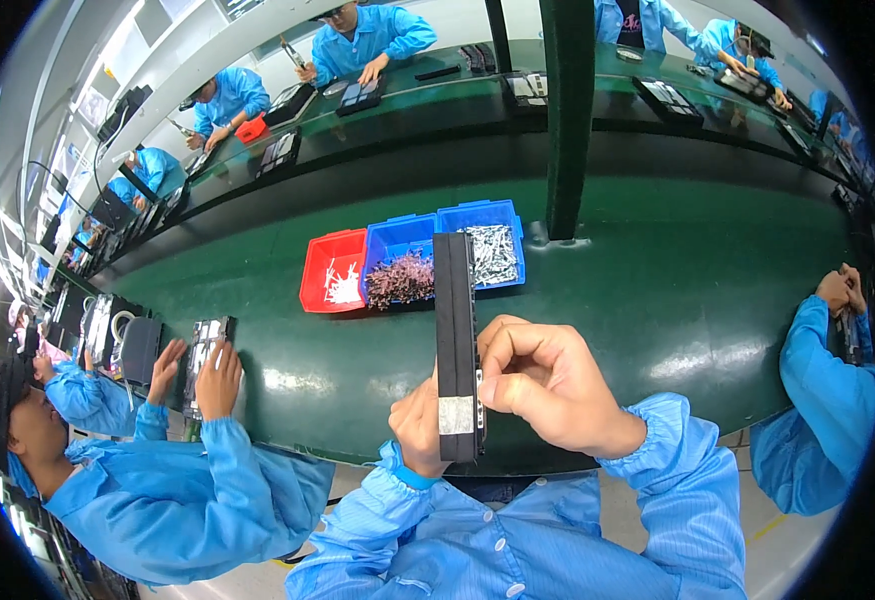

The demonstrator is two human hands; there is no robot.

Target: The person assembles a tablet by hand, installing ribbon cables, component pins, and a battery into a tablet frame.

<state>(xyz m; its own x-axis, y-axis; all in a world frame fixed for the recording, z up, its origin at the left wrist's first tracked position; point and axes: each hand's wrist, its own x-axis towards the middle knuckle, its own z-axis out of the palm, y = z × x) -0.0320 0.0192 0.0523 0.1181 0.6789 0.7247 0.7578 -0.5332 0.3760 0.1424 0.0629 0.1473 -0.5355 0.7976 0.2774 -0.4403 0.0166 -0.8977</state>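
While both hands close on it from opposite sides, the long black panel [455,340] stands on edge between them, raised above the near rim of the green bench [657,290]. The left hand [419,425] is mostly hidden behind the panel; its fingers wrap the lower part, beside the silvery patch, though how tightly cannot be told. The right hand [542,385] is curled, thumb and bent fingers pinching the panel's right edge about midway up.

To handle it well, I judge the grip should stay on the edges only — a thin panel held upright twists easily, so the left hand ought to steady the bottom while the right does any fine work.

Just beyond the fingertips sit three bins in a row: one red bin [332,270] with pale small parts, then two blue — the nearer blue bin [397,262] holding dark pieces, the farther blue bin [492,245] bright metal ones.

Left of the hands, a co-worker in blue [157,480] holds a similar part with two hands. Right of them, another sleeve [822,390] reaches in. Across the bench, past a dark post [567,120], at least four more people sit at work.
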